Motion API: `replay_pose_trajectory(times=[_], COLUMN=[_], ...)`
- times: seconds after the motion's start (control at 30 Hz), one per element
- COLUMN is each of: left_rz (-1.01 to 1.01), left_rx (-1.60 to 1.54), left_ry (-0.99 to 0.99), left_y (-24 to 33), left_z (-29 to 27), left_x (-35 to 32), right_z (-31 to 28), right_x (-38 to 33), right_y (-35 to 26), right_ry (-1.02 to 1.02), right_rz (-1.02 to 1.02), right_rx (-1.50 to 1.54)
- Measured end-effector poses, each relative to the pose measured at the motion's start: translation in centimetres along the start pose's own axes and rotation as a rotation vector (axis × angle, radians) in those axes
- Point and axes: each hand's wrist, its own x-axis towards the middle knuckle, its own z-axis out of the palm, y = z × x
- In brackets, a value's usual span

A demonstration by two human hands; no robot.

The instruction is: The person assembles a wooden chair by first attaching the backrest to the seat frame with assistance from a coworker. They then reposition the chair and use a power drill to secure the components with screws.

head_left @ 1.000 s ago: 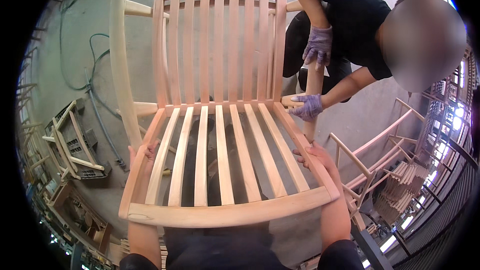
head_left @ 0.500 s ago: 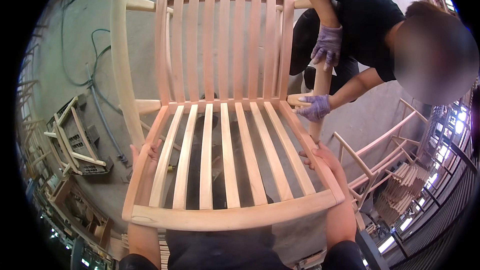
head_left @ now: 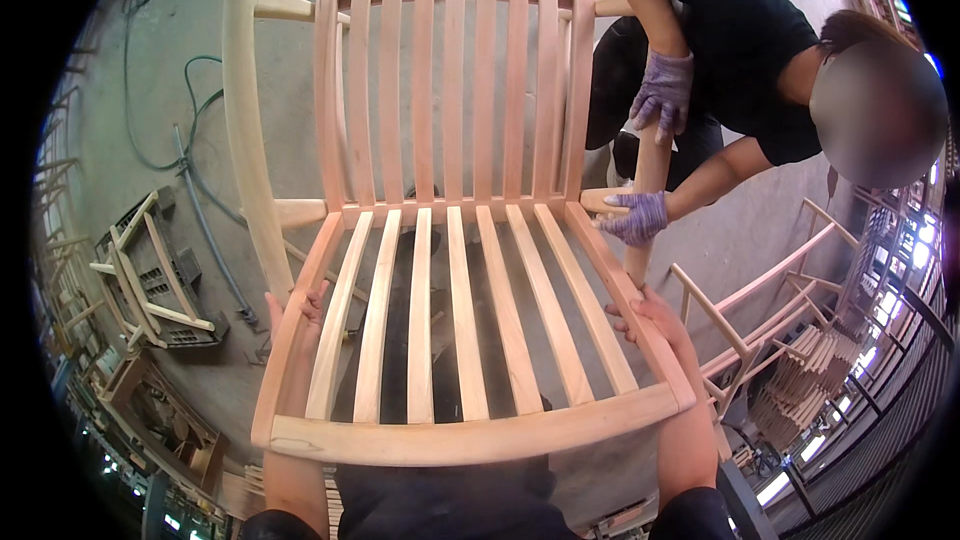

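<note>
An unfinished slatted wooden chair frame (head_left: 395, 443) fills the middle of the view, its slatted back (head_left: 453, 90) away from me and its seat slats (head_left: 466, 320) towards me. My left hand (head_left: 315, 306) is closed around the left side of the frame, by the seat rail and the front end of the left armrest (head_left: 245, 110). On the other side my right hand (head_left: 658, 317) grips the right seat rail near the right armrest (head_left: 652, 162). The rails partly hide both hands. My forearms pass beneath the seat.
At the right a co-worker crouches in a black shirt (head_left: 745, 50), purple-gloved hands (head_left: 640, 217) on the right armrest. A hose (head_left: 205, 215) and a pallet-like stand with wood pieces (head_left: 165, 280) lie at the left. Wooden frames (head_left: 770, 290) and stacked parts (head_left: 805, 370) stand right.
The chair frame has shifted slightly to the right in view, with my hands still on it. The co-worker's gloved hands stay on the right armrest.
</note>
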Motion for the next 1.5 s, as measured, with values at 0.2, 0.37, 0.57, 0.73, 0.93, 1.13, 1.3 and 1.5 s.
replay_pose_trajectory(times=[0.2, 0.37, 0.57, 0.73, 0.93, 1.13, 1.3, 1.5], left_rz=[0.041, -0.042, 0.001, 0.014, 0.0, -0.046, -0.095, 0.024], left_rx=[0.062, -0.025, -0.011, 0.05, 0.135, 0.232, 0.234, 0.155], left_ry=[-0.02, -0.032, -0.019, -0.004, -0.053, -0.043, -0.031, 0.055], left_y=[-0.4, 0.6, -0.4, 0.7, 1.1, 3.7, 2.7, 0.9], left_z=[0.1, -1.6, 0.3, -0.5, -1.1, -2.4, -1.6, -0.7], left_x=[-0.4, 1.2, -0.3, 0.1, 0.4, 1.0, 1.1, 0.5], right_z=[0.8, -0.5, -0.4, -0.7, -1.8, -1.3, -1.2, -1.1], right_x=[0.0, 0.2, 0.2, 0.7, 1.6, 1.8, 1.1, 1.2], right_y=[-0.2, -0.3, 0.4, 1.1, 2.2, 2.0, 2.0, 1.8], right_ry=[0.02, -0.015, 0.0, -0.011, 0.029, 0.01, 0.018, 0.075], right_rz=[-0.02, -0.063, -0.021, -0.028, -0.034, -0.046, -0.05, -0.014], right_rx=[0.068, 0.033, 0.041, 0.069, 0.222, 0.272, 0.268, 0.257])
